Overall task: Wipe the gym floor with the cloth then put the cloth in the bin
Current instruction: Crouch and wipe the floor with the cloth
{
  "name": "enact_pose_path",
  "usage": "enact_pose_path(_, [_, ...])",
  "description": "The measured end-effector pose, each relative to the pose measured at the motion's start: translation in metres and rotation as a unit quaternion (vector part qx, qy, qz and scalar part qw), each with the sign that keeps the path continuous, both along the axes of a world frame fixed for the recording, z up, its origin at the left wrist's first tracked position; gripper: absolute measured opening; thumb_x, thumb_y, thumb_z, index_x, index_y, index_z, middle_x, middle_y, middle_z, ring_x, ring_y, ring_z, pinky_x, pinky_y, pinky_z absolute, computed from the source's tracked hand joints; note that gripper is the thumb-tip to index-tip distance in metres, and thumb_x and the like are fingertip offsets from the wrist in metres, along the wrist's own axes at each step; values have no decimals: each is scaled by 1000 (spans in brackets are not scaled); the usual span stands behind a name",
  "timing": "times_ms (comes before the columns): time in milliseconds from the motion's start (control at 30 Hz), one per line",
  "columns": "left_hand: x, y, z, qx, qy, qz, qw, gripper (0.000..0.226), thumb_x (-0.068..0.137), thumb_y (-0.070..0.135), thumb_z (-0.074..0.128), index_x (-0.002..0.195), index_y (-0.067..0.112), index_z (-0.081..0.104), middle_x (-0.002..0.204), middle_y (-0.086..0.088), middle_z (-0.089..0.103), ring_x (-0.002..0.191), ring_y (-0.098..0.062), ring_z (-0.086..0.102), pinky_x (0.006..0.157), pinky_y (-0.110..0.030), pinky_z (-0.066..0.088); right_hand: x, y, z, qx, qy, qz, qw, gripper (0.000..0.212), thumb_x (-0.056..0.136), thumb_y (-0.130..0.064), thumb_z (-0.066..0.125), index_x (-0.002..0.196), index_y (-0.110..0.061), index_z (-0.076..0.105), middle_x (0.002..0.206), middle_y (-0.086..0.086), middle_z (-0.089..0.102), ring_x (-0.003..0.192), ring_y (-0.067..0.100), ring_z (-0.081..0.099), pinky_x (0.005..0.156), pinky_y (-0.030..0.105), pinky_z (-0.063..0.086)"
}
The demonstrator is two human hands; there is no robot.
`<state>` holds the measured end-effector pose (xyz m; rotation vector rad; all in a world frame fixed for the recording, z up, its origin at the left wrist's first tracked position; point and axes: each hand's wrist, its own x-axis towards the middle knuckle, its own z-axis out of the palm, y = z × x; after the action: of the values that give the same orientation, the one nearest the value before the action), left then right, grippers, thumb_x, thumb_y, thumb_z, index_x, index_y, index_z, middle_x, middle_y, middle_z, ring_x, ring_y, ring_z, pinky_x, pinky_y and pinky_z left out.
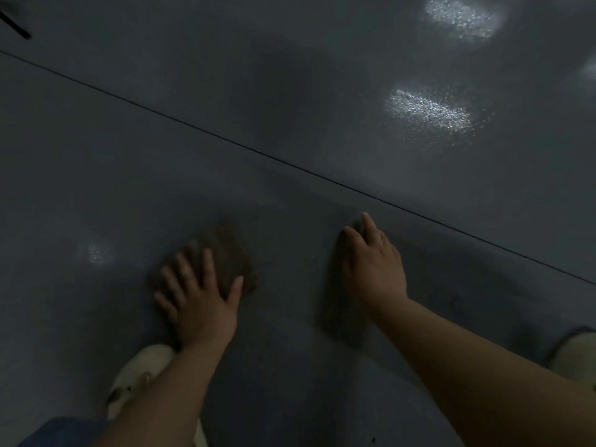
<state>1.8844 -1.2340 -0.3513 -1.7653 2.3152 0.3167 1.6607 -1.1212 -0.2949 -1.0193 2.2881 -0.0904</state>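
Both hands lie flat on the floor [290, 124]: left hand [196, 295] presses the cloth [225, 253] with spread fingers, right hand [374, 262] braces empty. Wiping looks underway; next, more strokes, then binning; no bin visible

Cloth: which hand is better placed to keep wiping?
Left. The left hand lies flat on the cloth, fingers spread. The right hand is on bare floor, apart from it.
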Motion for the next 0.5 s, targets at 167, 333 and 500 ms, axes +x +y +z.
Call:
enact_pose_path(167, [-53,53,10,70,36,255,964,73,92,51,45,152,23,13,157,-20,-1,143,-42,-4,111,-61,0,-5,27,2,-7,6,-38,999,52,100,-31,38,149,-24,23,160,2,-3,145,22,9,117,34,11])
enact_pose_path(333, [-101,123,4,60,28,-151,986,75,78,62,38,141,22,43,144,-26,38,132,-47,29,105,-62,10,-12,50,-2,-25,20,-102,994,49,99,-29,38,147,-21,31,160,4,7,145,23,12,116,34,14])
enact_pose_path(500, [-101,91,-6,49,34,-533,844,76,74,69,30,142,35,28,151,-11,27,143,-36,11,109,-56,4,-18,70,-4,-50,34,-152,987,48,100,-28,38,147,-20,31,159,4,11,145,23,12,116,34,13])
